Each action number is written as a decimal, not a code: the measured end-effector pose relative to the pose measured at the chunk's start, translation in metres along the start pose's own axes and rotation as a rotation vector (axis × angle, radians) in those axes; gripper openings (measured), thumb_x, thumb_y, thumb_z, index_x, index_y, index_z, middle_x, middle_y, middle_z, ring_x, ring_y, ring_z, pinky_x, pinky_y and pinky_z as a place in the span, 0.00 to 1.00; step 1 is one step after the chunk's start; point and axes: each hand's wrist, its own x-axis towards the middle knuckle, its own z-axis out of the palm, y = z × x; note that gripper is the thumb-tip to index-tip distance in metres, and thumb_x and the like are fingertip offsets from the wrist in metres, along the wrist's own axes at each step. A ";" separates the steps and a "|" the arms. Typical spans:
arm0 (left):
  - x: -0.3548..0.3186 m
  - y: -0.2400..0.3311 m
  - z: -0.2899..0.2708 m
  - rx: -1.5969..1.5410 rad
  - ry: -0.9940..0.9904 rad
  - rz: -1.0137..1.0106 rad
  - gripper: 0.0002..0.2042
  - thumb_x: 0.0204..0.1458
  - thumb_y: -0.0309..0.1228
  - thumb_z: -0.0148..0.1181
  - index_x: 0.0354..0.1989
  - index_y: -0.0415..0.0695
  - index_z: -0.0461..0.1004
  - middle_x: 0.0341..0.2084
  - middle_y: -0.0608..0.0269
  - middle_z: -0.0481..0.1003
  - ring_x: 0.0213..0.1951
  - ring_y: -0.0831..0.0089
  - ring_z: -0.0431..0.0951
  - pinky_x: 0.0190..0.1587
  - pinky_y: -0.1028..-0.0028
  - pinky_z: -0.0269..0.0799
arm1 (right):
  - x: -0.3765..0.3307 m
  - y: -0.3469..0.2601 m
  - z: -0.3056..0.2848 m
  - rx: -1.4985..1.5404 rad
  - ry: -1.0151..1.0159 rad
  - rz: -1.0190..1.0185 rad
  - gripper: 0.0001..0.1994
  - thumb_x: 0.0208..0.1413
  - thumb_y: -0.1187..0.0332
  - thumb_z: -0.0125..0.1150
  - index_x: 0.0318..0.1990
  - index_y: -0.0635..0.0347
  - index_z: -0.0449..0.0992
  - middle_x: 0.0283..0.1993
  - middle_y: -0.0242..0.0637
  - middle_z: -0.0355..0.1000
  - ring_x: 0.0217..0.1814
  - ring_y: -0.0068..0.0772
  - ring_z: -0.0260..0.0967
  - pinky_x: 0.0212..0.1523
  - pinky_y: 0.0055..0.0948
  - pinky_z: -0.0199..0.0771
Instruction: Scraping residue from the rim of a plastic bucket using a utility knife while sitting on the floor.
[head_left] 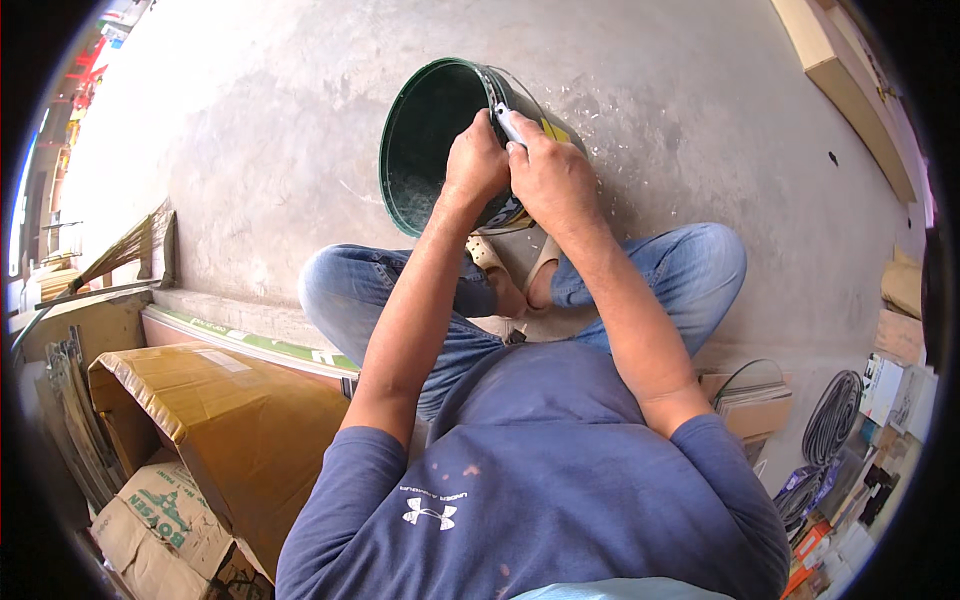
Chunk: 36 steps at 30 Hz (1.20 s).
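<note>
A dark green bucket [425, 125] lies tipped on its side in front of my feet, its mouth facing left. My left hand [476, 165] is closed on the near part of its rim, with the forearm crossing in front of the opening. In my right hand [553, 182] is a silver-grey utility knife [509, 124], its front end against the bucket's rim. My fist hides most of the knife, and its blade cannot be made out. The thin wire handle [530, 90] arcs over the bucket's outer side.
Pale shavings [625, 145] are scattered over the concrete floor right of the bucket. A large cardboard box [250, 410] stands at lower left, near a broom [125, 245]. A wooden cabinet edge [850, 100] is at upper right; coiled black hose [833, 415] lies at right.
</note>
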 end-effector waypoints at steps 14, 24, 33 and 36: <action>-0.015 0.019 0.021 -0.010 -0.068 0.041 0.18 0.51 0.34 0.68 0.42 0.34 0.72 0.32 0.35 0.81 0.40 0.39 0.83 0.44 0.48 0.79 | 0.011 0.025 -0.019 0.107 0.027 0.046 0.21 0.62 0.62 0.59 0.60 0.59 0.78 0.51 0.61 0.79 0.54 0.63 0.78 0.57 0.50 0.77; -0.025 0.017 0.021 -0.010 -0.122 0.081 0.21 0.45 0.35 0.72 0.44 0.35 0.74 0.34 0.37 0.82 0.42 0.41 0.84 0.46 0.50 0.80 | 0.034 0.046 -0.014 0.131 0.046 0.042 0.20 0.63 0.62 0.59 0.58 0.62 0.79 0.52 0.60 0.79 0.55 0.62 0.78 0.58 0.48 0.77; -0.030 0.015 0.012 0.005 -0.112 0.107 0.23 0.46 0.36 0.72 0.46 0.34 0.75 0.34 0.37 0.82 0.42 0.44 0.85 0.46 0.52 0.80 | 0.023 0.038 -0.007 0.149 0.122 0.067 0.20 0.63 0.62 0.59 0.58 0.61 0.80 0.52 0.60 0.79 0.55 0.62 0.78 0.59 0.50 0.77; -0.025 0.007 0.000 -0.108 -0.148 0.013 0.22 0.50 0.37 0.73 0.46 0.33 0.76 0.38 0.36 0.82 0.45 0.45 0.85 0.47 0.57 0.80 | 0.005 0.030 -0.010 0.215 0.029 0.001 0.19 0.62 0.62 0.60 0.57 0.61 0.80 0.51 0.60 0.79 0.55 0.60 0.78 0.59 0.49 0.76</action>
